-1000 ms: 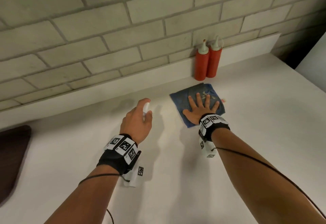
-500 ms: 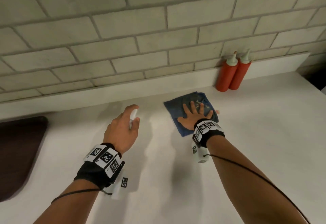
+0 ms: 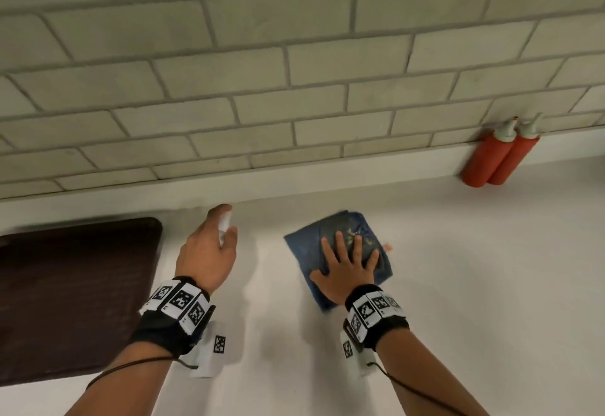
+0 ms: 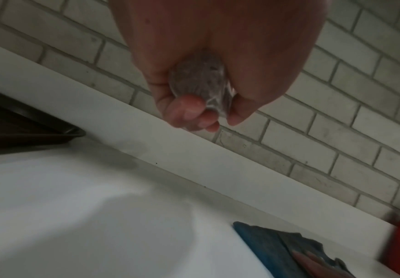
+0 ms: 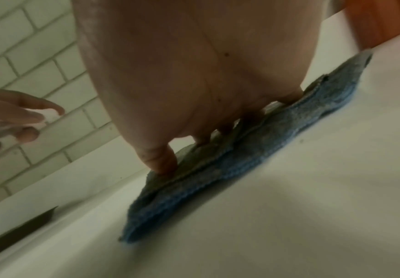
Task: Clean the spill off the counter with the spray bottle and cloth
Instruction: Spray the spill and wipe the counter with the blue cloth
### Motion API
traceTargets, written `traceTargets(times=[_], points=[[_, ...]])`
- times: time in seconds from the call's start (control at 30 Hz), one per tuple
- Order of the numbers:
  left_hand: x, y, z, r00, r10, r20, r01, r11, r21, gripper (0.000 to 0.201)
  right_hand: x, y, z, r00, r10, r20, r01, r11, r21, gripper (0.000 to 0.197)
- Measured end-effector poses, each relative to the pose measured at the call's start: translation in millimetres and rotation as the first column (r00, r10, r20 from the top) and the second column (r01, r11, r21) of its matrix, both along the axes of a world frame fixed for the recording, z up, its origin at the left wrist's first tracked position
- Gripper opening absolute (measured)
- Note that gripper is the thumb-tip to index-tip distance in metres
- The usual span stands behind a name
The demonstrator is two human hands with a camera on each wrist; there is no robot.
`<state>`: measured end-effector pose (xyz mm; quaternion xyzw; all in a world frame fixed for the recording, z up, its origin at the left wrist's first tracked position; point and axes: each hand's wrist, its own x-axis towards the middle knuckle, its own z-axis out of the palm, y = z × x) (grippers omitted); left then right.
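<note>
2 hands, cloth under right fingers

— Left hand: raised over the counter, forearm reaching forward, fingers curled round a small clear spray bottle, forefinger on top.
— Right hand?
— Flat, palm down, fingers straight and spread, pressed on the blue cloth; thumb at its near edge.
— Wrists?
— Black bands with checkered markers on both; cable trailing along each forearm.
</note>
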<state>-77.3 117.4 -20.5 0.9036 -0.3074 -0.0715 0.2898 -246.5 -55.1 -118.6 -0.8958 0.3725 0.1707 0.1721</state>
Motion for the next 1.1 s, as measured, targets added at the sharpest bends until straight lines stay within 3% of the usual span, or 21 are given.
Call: traceTargets(times=[0.2, 0.33, 0.47, 0.63, 0.77, 0.97, 1.1], points=[[20, 46, 2, 0.999, -0.046, -0.02, 0.045, 0.998, -0.051, 0.042, 87, -12, 5, 1.0, 0.007, -0.012, -0.007, 1.0, 0.022, 0.08], [40, 81, 0, 0.998, -0.034, -0.049, 0.032, 0.999, -0.042, 0.042, 139, 35, 2, 0.994, 0.108, 0.016, -0.108, 0.994, 0.006, 0.079], [56, 106, -1, 0.997, -0.004, -0.073, 0.001, 0.999, -0.041, 0.042, 142, 112, -9, 0.969, 0.244, 0.049, -0.243, 0.97, -0.025, 0.077], [70, 130, -1, 0.995, -0.001, -0.102, -0.007, 0.997, -0.076, 0.042, 103, 180, -16, 0.928, 0.361, 0.09, -0.356, 0.932, -0.065, 0.081], [71, 145, -2, 0.995, 0.017, -0.101, -0.027, 0.995, -0.095, 0.043, 113, 165, -11, 0.951, 0.299, 0.073, -0.295, 0.953, -0.061, 0.08], [62, 169, -10, 0.991, 0.025, -0.129, -0.037, 0.996, -0.087, 0.042, 195, 113, 1, 0.987, 0.163, -0.003, -0.162, 0.987, 0.009, 0.08], [67, 184, -13, 0.991, 0.043, -0.13, -0.054, 0.995, -0.088, 0.042, 205, 129, 3, 0.982, 0.188, -0.028, -0.188, 0.982, 0.01, 0.077]])
